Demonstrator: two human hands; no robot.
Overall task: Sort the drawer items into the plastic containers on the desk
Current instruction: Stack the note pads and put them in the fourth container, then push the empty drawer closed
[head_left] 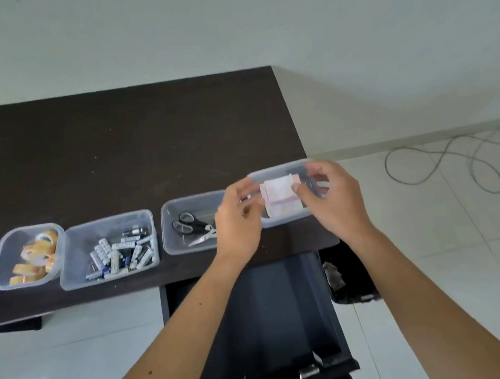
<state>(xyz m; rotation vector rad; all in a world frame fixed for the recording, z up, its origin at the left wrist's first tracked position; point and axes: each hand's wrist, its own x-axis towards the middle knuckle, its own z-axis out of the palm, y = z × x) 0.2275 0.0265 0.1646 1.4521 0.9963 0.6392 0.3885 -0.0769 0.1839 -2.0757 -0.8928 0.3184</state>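
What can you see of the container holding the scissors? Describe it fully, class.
The scissors container is a clear, rectangular plastic tub with rounded corners and no lid. It sits on the dark desk, third from the left in the row, close beside the battery container. Inside lie black-handled scissors. The left hand hides its right end.

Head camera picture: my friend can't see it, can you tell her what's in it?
Two hands hold a small pinkish paper pad over the rightmost clear container on a dark desk; the right hand pinches it, the left hand is beside it. Three more containers hold tape rolls, batteries and scissors. An open drawer sits below.
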